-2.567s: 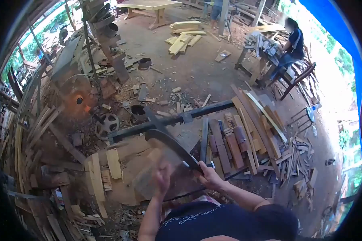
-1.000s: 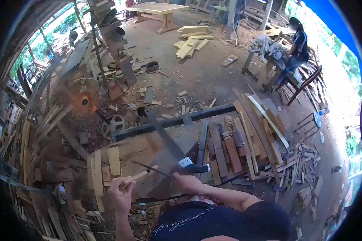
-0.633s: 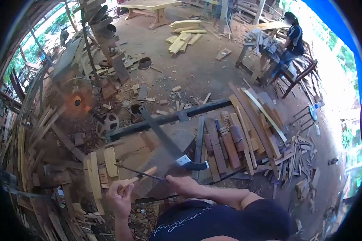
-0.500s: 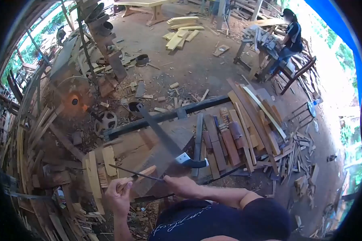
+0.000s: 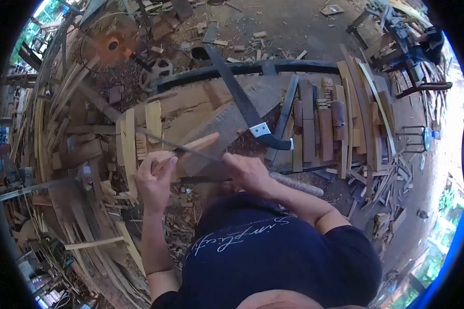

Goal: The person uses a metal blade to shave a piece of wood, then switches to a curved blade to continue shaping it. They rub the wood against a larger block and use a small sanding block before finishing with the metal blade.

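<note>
Grips a wooden stick (image 5: 193, 146) in the closed left hand (image 5: 153, 180), fingers wrapped round its near end, far end pointing to about two o'clock. Pinches a thin metal rod (image 5: 162, 141) in the closed right hand (image 5: 247, 172) and lays it across the top of the stick, tip running out to ten o'clock past the left knuckles.

Holds no long knife (image 5: 242, 100) any more: had it in the right hand 2.6 s ago, and now leaves it flat on the table (image 5: 191, 105) at one o'clock of the right hand, black handle nearest, blade aimed at eleven o'clock, near but apart from both hands. Reads as the cutting set aside and the rod taking over on the stick.

Keeps the same two holds as half a second ago; only tips the view down, bringing both hands to the middle.

Shows a row of planks (image 5: 319, 123) at three o'clock on the table, a black beam (image 5: 252, 67) along the far edge, and an orange fan (image 5: 108, 44) at eleven o'clock.
</note>
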A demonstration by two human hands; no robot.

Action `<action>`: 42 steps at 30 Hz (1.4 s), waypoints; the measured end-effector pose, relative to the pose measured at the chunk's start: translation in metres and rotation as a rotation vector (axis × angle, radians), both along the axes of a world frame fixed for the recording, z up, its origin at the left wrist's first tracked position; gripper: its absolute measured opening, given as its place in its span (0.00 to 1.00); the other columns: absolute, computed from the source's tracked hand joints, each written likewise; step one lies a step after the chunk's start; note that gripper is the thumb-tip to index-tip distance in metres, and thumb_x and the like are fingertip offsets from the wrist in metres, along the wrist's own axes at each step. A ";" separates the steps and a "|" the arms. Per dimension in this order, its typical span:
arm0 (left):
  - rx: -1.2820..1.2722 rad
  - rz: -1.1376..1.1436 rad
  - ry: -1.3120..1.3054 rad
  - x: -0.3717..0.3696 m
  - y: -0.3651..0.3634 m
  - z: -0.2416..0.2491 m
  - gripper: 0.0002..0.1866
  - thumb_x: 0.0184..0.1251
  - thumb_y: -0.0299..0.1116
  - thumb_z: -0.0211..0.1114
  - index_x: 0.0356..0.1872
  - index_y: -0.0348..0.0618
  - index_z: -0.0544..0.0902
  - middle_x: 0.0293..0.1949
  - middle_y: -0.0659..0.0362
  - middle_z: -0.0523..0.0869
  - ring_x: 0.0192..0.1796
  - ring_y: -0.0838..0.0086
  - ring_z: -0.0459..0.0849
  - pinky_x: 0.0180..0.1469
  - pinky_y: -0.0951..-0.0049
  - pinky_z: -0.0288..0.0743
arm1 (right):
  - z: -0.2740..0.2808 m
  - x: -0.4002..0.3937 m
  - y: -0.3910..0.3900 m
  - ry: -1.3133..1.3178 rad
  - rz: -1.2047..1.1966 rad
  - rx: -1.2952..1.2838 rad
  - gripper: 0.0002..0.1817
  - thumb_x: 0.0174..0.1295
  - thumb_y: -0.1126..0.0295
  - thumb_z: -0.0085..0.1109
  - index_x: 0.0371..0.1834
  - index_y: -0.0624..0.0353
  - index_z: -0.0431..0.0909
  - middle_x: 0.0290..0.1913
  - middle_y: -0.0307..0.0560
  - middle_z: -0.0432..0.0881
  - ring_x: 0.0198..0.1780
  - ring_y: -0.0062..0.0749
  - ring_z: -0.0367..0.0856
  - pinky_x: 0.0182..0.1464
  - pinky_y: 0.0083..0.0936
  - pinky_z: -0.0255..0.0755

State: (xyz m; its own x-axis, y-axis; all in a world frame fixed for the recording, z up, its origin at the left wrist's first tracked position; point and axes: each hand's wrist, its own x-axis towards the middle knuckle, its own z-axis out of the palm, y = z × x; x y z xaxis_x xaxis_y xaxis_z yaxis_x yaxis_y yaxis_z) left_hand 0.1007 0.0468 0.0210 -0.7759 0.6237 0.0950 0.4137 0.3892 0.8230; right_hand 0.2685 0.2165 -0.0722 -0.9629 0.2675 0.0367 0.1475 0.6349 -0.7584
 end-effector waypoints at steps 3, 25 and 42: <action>0.013 0.086 -0.010 0.007 -0.002 0.002 0.07 0.63 0.25 0.70 0.40 0.37 0.82 0.34 0.62 0.85 0.37 0.83 0.80 0.40 0.80 0.75 | -0.042 -0.005 0.016 -0.193 -0.043 -0.005 0.12 0.61 0.69 0.52 0.45 0.54 0.62 0.32 0.54 0.82 0.36 0.54 0.83 0.33 0.49 0.73; 0.019 0.026 -0.032 0.015 0.014 0.000 0.09 0.64 0.22 0.68 0.43 0.36 0.80 0.36 0.63 0.83 0.40 0.84 0.80 0.42 0.83 0.74 | -0.006 0.007 0.020 0.065 0.020 -0.074 0.09 0.62 0.68 0.52 0.41 0.55 0.64 0.32 0.56 0.81 0.36 0.57 0.81 0.33 0.49 0.72; -0.100 0.036 0.065 0.019 0.024 0.009 0.08 0.64 0.21 0.67 0.42 0.35 0.79 0.40 0.61 0.83 0.42 0.78 0.80 0.46 0.79 0.75 | -0.099 0.003 0.036 -0.294 -0.039 -0.162 0.22 0.61 0.57 0.55 0.57 0.49 0.67 0.36 0.57 0.84 0.36 0.55 0.84 0.37 0.46 0.78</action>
